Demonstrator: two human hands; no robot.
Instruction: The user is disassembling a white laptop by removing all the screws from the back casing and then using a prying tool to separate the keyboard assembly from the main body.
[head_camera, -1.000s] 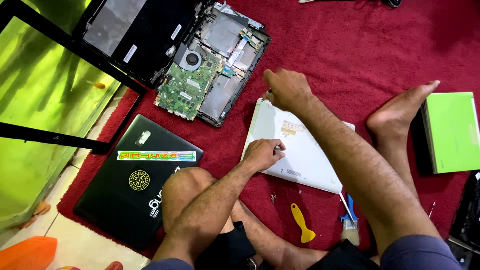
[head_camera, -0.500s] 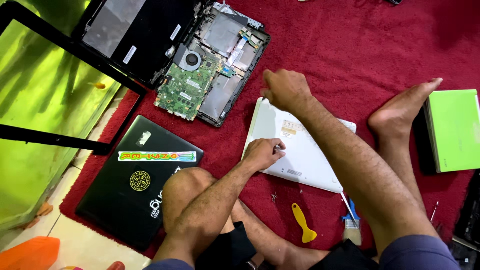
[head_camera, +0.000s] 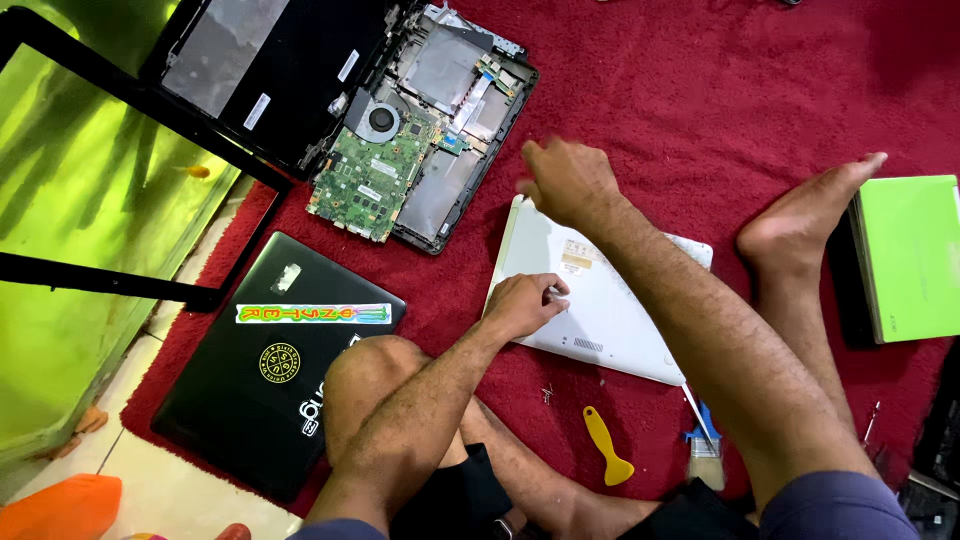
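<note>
Fingers (head_camera: 545, 293) of the left hand (head_camera: 520, 305) curled shut around a small slim tool, apparently a screwdriver, tip pressed to the underside of a white laptop (head_camera: 600, 300); grip is low and close, likely for control over a small fastener. Right hand (head_camera: 565, 180) at 12 o'clock of the white laptop, over its far corner, blurred; whether its fingers are open or closed cannot be told. White laptop lies base-up on the red carpet (head_camera: 720, 110), between the person's legs, the flat lie giving access to its bottom panel. Yellow plastic pry tool (head_camera: 605, 445) and small brush (head_camera: 705, 445) at 6 o'clock of it, near to hand. Opened black laptop (head_camera: 400, 120) with exposed green circuit board and fan at 10 o'clock. Closed black laptop (head_camera: 270, 370) with stickers at 8 o'clock. Green laptop (head_camera: 910, 255) at 3 o'clock, beyond the bare foot (head_camera: 800, 220).
</note>
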